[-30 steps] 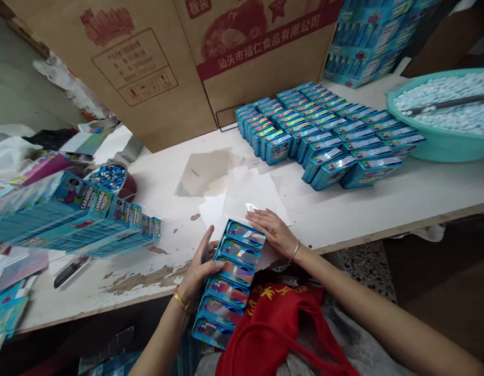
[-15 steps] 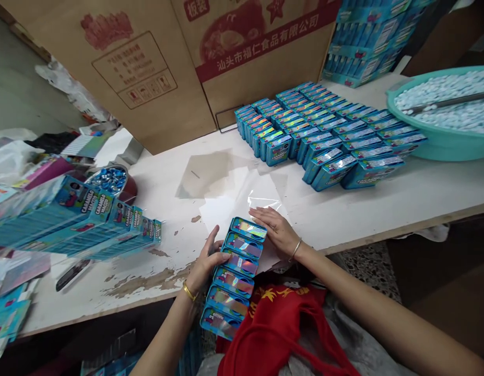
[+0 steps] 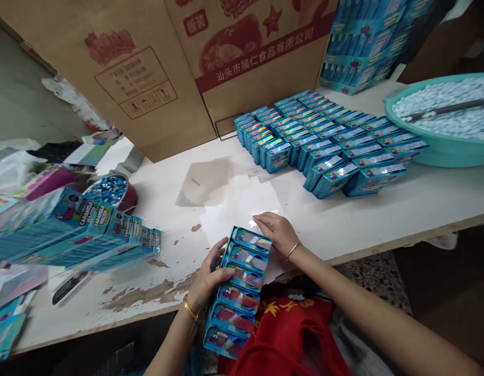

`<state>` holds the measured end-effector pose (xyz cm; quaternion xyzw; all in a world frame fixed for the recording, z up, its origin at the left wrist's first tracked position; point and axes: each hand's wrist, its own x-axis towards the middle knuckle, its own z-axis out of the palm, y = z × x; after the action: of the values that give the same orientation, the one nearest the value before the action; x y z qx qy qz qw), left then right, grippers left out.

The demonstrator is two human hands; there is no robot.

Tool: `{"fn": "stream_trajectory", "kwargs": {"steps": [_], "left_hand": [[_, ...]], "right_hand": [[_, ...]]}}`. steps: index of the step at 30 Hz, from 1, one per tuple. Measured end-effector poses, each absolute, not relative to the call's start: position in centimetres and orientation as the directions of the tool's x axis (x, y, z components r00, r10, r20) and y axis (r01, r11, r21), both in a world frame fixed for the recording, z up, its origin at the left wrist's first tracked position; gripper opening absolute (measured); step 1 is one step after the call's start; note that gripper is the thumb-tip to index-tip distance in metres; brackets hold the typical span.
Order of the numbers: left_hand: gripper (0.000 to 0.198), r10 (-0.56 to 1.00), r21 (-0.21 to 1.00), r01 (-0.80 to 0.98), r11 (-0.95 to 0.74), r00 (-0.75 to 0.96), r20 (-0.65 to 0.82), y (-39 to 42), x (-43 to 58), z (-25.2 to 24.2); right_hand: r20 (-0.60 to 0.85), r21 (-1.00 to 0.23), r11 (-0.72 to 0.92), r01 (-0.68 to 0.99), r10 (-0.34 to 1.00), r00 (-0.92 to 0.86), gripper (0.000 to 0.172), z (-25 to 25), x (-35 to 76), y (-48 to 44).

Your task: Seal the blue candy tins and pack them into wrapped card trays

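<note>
A row of several small blue boxes, side by side in a tray-like pack, lies tilted at the table's front edge. My left hand grips its left side, thumb on top and fingers down the side. Near the pack's upper right corner, my right hand has its fingers pressed together over clear film and white sheets; what its fingertips pinch, if anything, is too small to make out.
Rows of blue boxes stand before a big carton. A green basin of white pieces is at right. Wrapped packs, a bowl of blue sweets and a knife are at left.
My right hand has gone from lying flat with fingers stretched to fingers bent together. The pack and my left hand sit slightly lower in view. The film has shifted beneath my right hand.
</note>
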<state>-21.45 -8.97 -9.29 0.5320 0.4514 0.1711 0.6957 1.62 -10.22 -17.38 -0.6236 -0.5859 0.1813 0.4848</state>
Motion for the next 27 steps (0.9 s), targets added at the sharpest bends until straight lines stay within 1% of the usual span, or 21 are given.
{"fn": "stream_trajectory", "kwargs": {"steps": [2,3,5,8,13,15,16,17,18,19,20,22,24,25,26,27], "left_hand": [[0.079,0.709,0.902,0.278,0.330,0.558,-0.431,-8.8,-21.5,-9.3],[0.079,0.707,0.903,0.283,0.324,0.562,-0.430,-8.7,-21.5,-9.4],[0.080,0.702,0.899,0.265,0.350,0.561,-0.439,-8.5,-21.5,-9.5],[0.080,0.700,0.878,0.194,0.437,0.540,-0.468,-8.2,-21.4,-10.0],[0.076,0.702,0.845,0.049,0.533,0.532,-0.474,-7.4,-20.3,-11.1],[0.070,0.696,0.845,0.061,0.532,0.536,-0.477,-7.0,-19.7,-11.3],[0.065,0.696,0.855,0.099,0.508,0.538,-0.476,-6.8,-19.6,-11.2],[0.060,0.708,0.877,0.162,0.452,0.532,-0.464,-6.6,-19.6,-11.0],[0.054,0.740,0.901,0.249,0.355,0.513,-0.434,-6.3,-19.7,-10.8],[0.048,0.784,0.910,0.347,0.225,0.490,-0.381,-5.9,-20.0,-10.4],[0.042,0.824,0.895,0.439,0.083,0.475,-0.309,-5.5,-20.4,-10.1],[0.033,0.862,0.826,0.542,-0.154,0.482,-0.155,-4.4,-21.3,-9.6],[0.035,0.853,0.763,0.555,-0.332,0.522,-0.008,-3.0,-21.7,-9.4],[0.035,0.835,0.711,0.562,-0.423,0.546,0.065,-2.3,-21.7,-9.6],[0.033,0.807,0.631,0.580,-0.515,0.575,0.130,-1.6,-21.3,-9.8],[0.034,0.770,0.525,0.604,-0.600,0.615,0.172,-0.8,-20.8,-10.0]], "right_hand": [[0.378,-0.856,0.194,0.479,0.866,0.326,0.025,-17.3,1.1,-10.2],[0.384,-0.869,0.213,0.447,0.859,0.337,0.025,-17.3,1.0,-10.4],[0.375,-0.887,0.239,0.395,0.872,0.314,0.025,-17.4,0.8,-10.9],[0.342,-0.907,0.244,0.344,0.903,0.260,0.025,-17.4,1.0,-11.7],[0.321,-0.909,0.230,0.348,0.919,0.230,0.030,-17.4,1.7,-11.5],[0.304,-0.903,0.212,0.373,0.930,0.206,0.032,-17.5,2.0,-11.1],[0.294,-0.899,0.204,0.388,0.937,0.190,0.033,-17.6,2.2,-10.9],[0.288,-0.893,0.199,0.403,0.941,0.175,0.034,-17.7,2.3,-10.7],[0.287,-0.887,0.198,0.417,0.944,0.162,0.034,-17.8,2.4,-10.6],[0.291,-0.880,0.202,0.430,0.944,0.153,0.035,-18.0,2.4,-10.5],[0.300,-0.872,0.209,0.442,0.943,0.145,0.035,-18.1,2.4,-10.5],[0.321,-0.853,0.223,0.472,0.937,0.137,0.035,-18.4,2.1,-10.5],[0.345,-0.817,0.226,0.530,0.928,0.137,0.035,-18.5,1.7,-10.7],[0.360,-0.790,0.216,0.574,0.921,0.148,0.036,-18.4,1.6,-10.9],[0.375,-0.756,0.195,0.625,0.912,0.168,0.036,-18.2,1.4,-11.0],[0.387,-0.714,0.160,0.681,0.902,0.194,0.036,-18.0,1.3,-11.1]]}}
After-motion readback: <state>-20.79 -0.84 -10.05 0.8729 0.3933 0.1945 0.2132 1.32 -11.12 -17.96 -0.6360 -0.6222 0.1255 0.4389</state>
